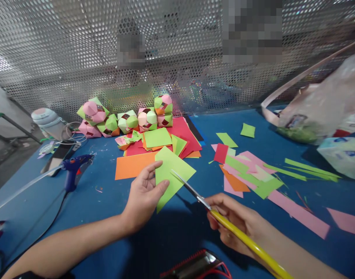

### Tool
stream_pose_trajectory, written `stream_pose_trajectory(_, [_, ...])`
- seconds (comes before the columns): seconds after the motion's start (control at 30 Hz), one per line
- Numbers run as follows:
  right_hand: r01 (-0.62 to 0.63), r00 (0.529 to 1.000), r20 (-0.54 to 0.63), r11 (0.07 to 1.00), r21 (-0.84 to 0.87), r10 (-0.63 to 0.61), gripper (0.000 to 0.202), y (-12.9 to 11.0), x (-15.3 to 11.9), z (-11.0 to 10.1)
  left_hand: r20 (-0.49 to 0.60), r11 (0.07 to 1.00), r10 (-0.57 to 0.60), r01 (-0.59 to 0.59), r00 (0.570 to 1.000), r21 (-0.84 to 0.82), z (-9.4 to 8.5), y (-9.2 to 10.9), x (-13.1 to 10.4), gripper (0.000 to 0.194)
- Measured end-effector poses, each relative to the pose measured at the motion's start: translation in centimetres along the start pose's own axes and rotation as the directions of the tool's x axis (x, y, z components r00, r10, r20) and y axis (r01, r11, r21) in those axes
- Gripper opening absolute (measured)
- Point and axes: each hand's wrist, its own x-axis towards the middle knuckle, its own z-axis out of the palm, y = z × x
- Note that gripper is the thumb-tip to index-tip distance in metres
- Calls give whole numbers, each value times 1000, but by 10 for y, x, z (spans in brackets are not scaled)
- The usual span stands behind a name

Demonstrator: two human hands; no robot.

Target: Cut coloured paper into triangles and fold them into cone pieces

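My left hand (147, 193) pinches a light green sheet of paper (177, 170) between thumb and fingers, raised over the blue table. My right hand (235, 221) is closed around scissors (244, 235) with yellow handles. Their metal blades reach up and left, the tips overlapping the middle of the green sheet in view; whether they touch it I cannot tell. Behind the sheet lie an orange sheet (132, 164), a stack of green squares (157, 138) and red sheets (183, 133).
Folded paper balls (148, 119) line the table's back. A blue glue gun (74, 166) and cup (49, 122) are at left. Paper scraps (238, 170) lie right, near a plastic bag (325, 97) and tissue pack (343, 155). A dark red-edged object (195, 267) sits in front; perforated metal (180, 73) stands behind.
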Motion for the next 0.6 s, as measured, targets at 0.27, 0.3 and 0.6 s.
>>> stream_pose_trajectory(0.27, [-54,998,-15,997,48,55,35,-4,0,1,-21,1000,-1,1,1000,8,-1,0,-1,43])
stream_pose_trajectory(0.3, [-62,998,-13,997,43,62,36,-3,0,0,-23,1000,-1,1,1000,12,-1,0,-1,43])
stream_pose_trajectory(0.6, [-53,998,-16,998,28,54,32,13,2,-3,-31,1000,-8,8,999,-11,0,0,0,46])
